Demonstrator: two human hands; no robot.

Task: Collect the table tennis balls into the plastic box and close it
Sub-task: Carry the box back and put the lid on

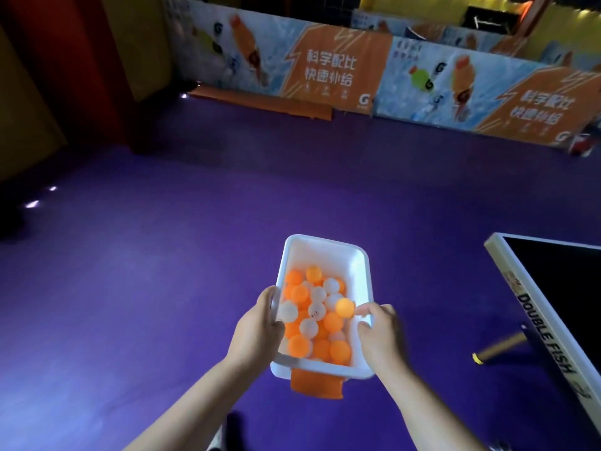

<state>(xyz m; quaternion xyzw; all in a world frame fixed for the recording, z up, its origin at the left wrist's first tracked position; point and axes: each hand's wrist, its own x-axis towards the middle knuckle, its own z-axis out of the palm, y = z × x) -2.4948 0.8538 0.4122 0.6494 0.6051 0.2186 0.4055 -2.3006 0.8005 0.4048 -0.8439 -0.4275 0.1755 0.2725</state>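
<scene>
I hold a white plastic box (325, 252) above the purple floor, without a lid on it. Several orange and white table tennis balls (312, 323) fill its near half. My left hand (257, 327) grips the box's left rim, thumb over the edge. My right hand (380, 333) hovers over the right rim with its fingers loosely curled. One bright orange ball (344, 307) sits just left of my right fingertips, on top of the pile and not between finger and thumb. An orange flap (317, 384) hangs under the box's near end.
A table tennis table's corner (533, 307) juts in at the right, with a leg (497, 351) below it. Printed barrier boards (328, 70) line the far side of the purple floor (162, 255). A dark wall stands at the left.
</scene>
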